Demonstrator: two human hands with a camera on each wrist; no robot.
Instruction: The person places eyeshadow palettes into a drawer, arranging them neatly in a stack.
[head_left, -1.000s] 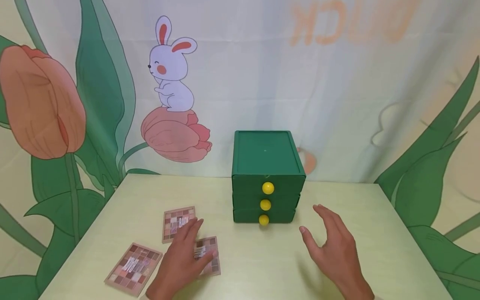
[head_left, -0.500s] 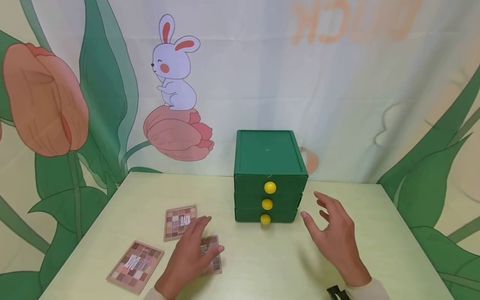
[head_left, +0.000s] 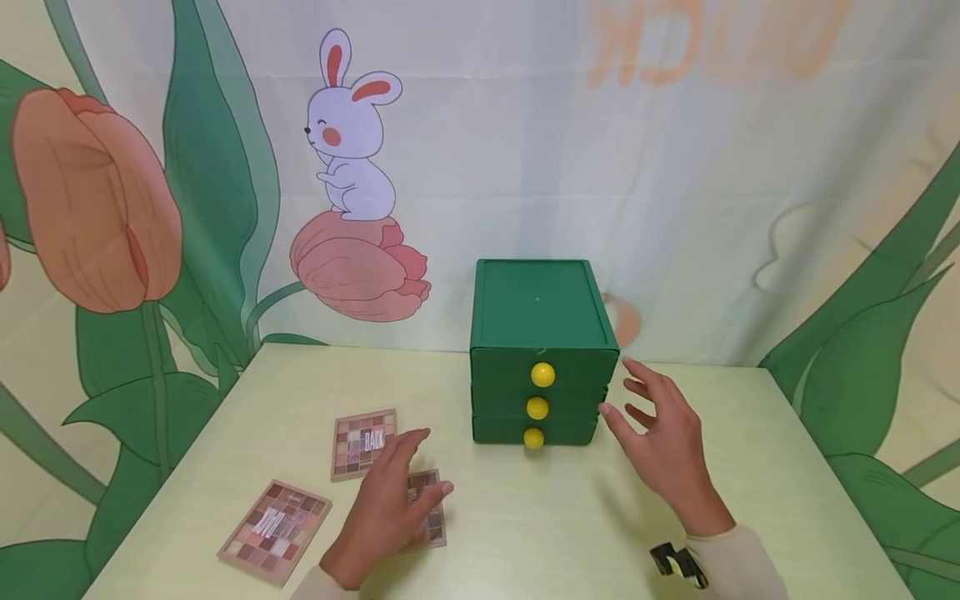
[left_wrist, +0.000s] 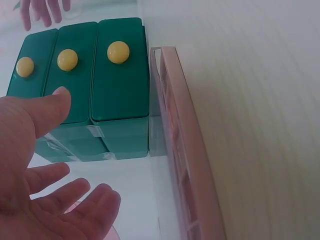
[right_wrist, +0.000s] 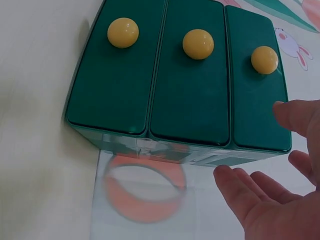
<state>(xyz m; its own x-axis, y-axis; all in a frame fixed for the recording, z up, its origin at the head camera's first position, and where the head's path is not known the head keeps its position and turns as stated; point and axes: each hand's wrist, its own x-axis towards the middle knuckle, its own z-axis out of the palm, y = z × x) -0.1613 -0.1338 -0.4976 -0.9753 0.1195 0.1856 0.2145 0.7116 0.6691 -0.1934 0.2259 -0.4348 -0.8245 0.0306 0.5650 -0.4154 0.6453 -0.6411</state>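
A green three-drawer box [head_left: 540, 304] with round yellow knobs stands at the back middle of the table, all drawers closed. My right hand [head_left: 663, 442] is just to the right of its front, fingers loosely bent and apart, holding nothing. In the right wrist view, the right fingers [right_wrist: 235, 192] are beside the box's side wall. My left hand [head_left: 386, 504] hovers over an eyeshadow palette [head_left: 435, 508], hiding much of it, its fingers spread and nothing in them. The left wrist view shows the palette edge-on [left_wrist: 192, 165] beyond the hand.
Two more eyeshadow palettes lie on the table's left part: one behind the left hand [head_left: 356, 442], one at the front left [head_left: 273, 533]. A curtain [head_left: 675, 183] printed with a rabbit and tulips hangs behind the table. A black strap piece [head_left: 678, 565] shows at the right sleeve.
My right hand has moved forward and slightly left, closer to the box's right side. The left hand has shifted a little to the right. The view has drifted slightly; box and palettes stay put.
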